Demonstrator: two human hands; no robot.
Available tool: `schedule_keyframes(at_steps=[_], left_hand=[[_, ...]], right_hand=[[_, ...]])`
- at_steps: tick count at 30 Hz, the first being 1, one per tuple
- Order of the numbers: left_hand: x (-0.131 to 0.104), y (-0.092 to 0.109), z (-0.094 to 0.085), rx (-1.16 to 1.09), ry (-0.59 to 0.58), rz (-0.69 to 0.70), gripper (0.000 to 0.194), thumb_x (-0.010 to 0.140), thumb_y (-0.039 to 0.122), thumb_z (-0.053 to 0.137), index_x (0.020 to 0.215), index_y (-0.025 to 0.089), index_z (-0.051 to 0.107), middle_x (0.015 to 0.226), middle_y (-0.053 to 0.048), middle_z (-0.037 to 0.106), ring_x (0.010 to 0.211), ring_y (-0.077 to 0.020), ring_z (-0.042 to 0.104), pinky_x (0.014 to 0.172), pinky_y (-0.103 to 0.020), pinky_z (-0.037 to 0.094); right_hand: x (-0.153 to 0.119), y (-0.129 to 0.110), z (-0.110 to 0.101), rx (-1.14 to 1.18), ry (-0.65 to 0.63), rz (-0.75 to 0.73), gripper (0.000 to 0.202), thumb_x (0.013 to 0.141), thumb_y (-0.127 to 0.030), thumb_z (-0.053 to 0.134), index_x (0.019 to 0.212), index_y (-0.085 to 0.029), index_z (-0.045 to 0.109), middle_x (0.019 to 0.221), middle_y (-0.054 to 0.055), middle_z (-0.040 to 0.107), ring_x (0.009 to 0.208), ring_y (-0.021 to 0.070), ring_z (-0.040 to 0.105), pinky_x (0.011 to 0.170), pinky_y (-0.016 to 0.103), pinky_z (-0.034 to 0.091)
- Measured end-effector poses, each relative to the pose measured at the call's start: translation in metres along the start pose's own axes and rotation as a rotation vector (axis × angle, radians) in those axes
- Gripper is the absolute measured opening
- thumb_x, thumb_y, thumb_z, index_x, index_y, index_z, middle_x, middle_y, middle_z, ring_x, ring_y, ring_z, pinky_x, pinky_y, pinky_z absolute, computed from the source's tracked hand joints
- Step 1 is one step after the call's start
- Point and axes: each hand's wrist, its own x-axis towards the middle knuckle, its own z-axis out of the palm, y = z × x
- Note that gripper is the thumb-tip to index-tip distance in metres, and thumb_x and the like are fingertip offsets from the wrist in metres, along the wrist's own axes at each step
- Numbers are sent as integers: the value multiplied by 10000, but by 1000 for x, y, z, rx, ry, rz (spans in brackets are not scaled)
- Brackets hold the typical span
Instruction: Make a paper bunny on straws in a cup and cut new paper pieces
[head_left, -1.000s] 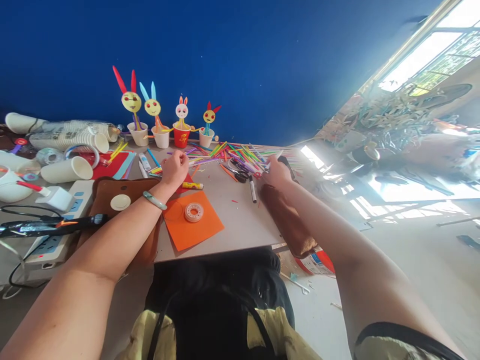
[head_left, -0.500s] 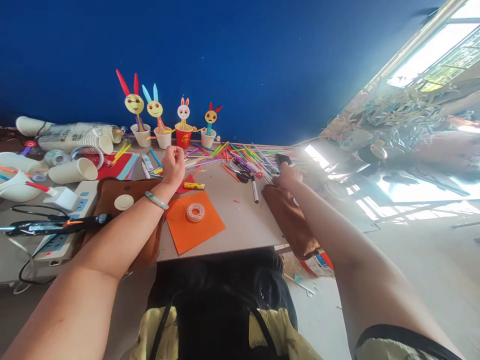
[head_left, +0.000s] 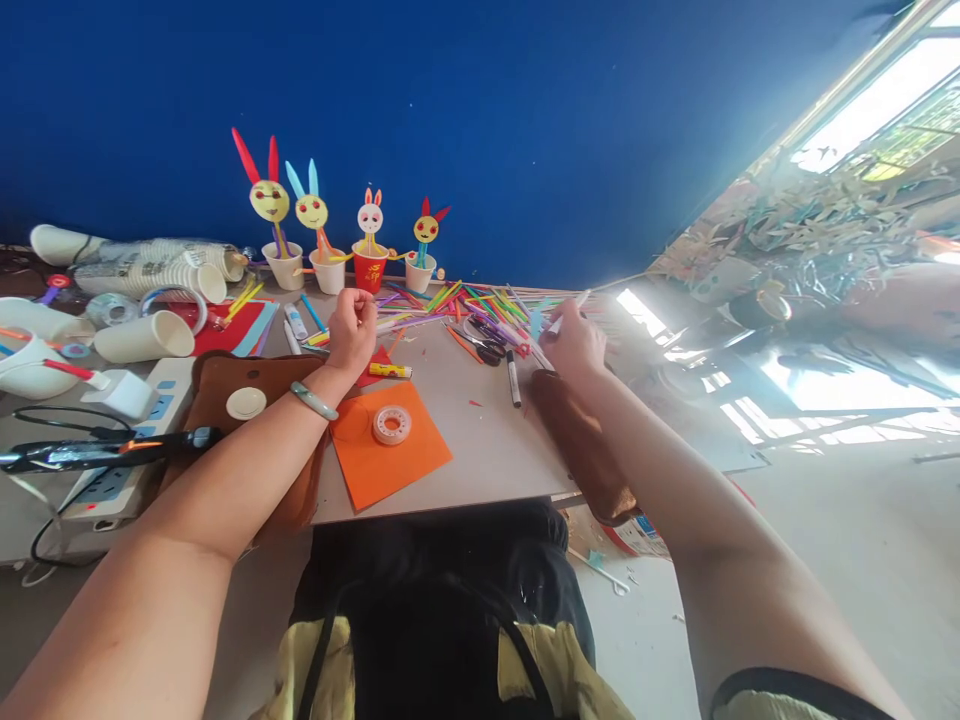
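Observation:
My left hand [head_left: 354, 332], wearing a bangle, is held above the table with fingers curled closed. Whatever it may pinch cannot be made out. On the right, my right hand [head_left: 576, 342] is closed around a slim white pen-like stick [head_left: 583, 298], whose ends show beside the fingers. Under the right wrist lies a brown pouch [head_left: 574, 440]. Below my left hand are a yellow glue stick [head_left: 391, 370] and an orange paper square [head_left: 409, 470] with a tape roll [head_left: 391, 425] on it. A black-and-white marker [head_left: 513, 380] and scissors [head_left: 491, 350] lie between my hands.
Several rabbit-faced figures stand in cups [head_left: 328, 272] along the blue wall. Colourful pipe cleaners [head_left: 457, 300] spread across the back. To the left are stacked paper cups [head_left: 187, 280], a power strip [head_left: 161, 400], a glue gun [head_left: 112, 450] and a brown case [head_left: 259, 375].
My right hand has lifted slightly and turned, and the white stick now shows in it. The dark flat object beside it is no longer visible. My left hand has hardly moved.

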Motion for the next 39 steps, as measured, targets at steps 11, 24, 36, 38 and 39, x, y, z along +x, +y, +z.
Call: schedule_keyframes(at_steps=[11,24,36,38,39], left_hand=[[-16,20,-2,188,-170,194,143,797,119,524,904,213,525,916,-57,676,853,-199,641,967,-373,464],[-13,13,1,96,-146,125,83,866,166,482,923,216,515,935,-55,674,915,-192,651,887,-316,514],[-12,12,0,-39,-115,141,79,880,195,457,909,206,530,857,-41,663,835,-181,652,814,-301,501],[-12,11,0,-61,-109,141,79,895,215,455,915,205,531,854,-41,659,821,-177,646,800,-299,499],[-12,11,-1,-70,-108,140,79,904,224,454,919,207,529,852,-39,657,816,-174,643,794,-296,499]], right_hand=[[-74,-71,31,117,-225,-744,314,736,-108,587,1034,-206,596,813,70,697,783,245,609,717,309,355],[-49,-116,20,678,-412,-618,239,771,-247,678,925,-232,495,901,-15,687,662,138,596,637,244,387],[-42,-156,48,687,-396,-802,258,765,-127,642,909,-236,458,903,3,674,723,157,588,684,272,416],[-41,-150,46,731,-378,-788,252,764,-133,644,895,-237,456,883,-5,669,702,148,578,676,275,419],[-40,-144,44,762,-371,-767,251,762,-151,656,889,-237,458,872,-10,666,688,143,572,668,276,423]])
